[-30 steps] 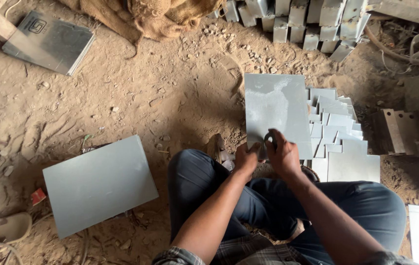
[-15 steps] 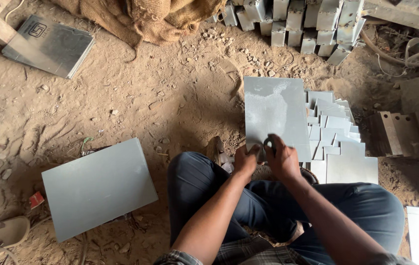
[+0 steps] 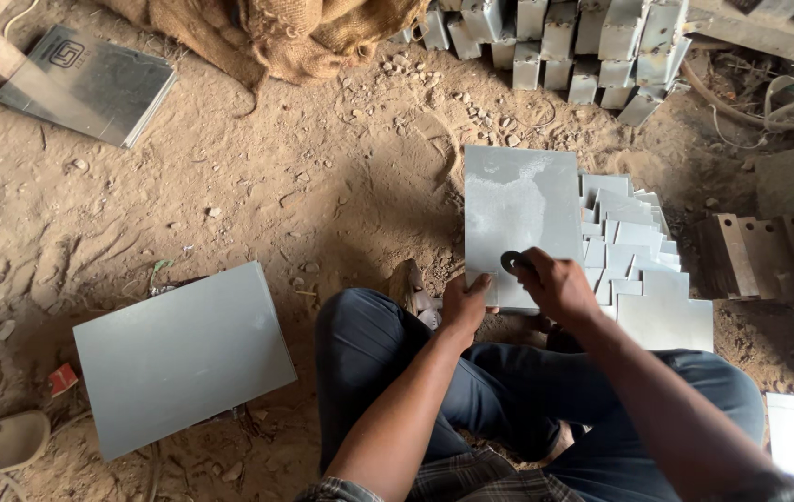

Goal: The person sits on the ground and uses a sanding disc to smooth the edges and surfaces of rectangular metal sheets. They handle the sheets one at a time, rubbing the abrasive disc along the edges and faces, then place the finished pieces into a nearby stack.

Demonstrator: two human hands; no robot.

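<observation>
Centre right of frame: I see the left hand (image 3: 465,302) gripping the near edge of a grey metal sheet (image 3: 519,214) lying on the dirt floor (image 3: 322,186). The right hand (image 3: 555,284) pinches a small dark disc (image 3: 511,261) against that sheet. Stacked grey plates (image 3: 634,251) lie just right; another grey panel (image 3: 183,358) sits lower left.

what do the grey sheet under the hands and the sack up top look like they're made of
Grey sheet: probably painted or coated sheet metal, judging by its flat, thin, crisp edges and dull matte sheen, dusty in patches. Sack: coarse woven jute or burlap, brown, with visible weave and slumped folds.
</observation>
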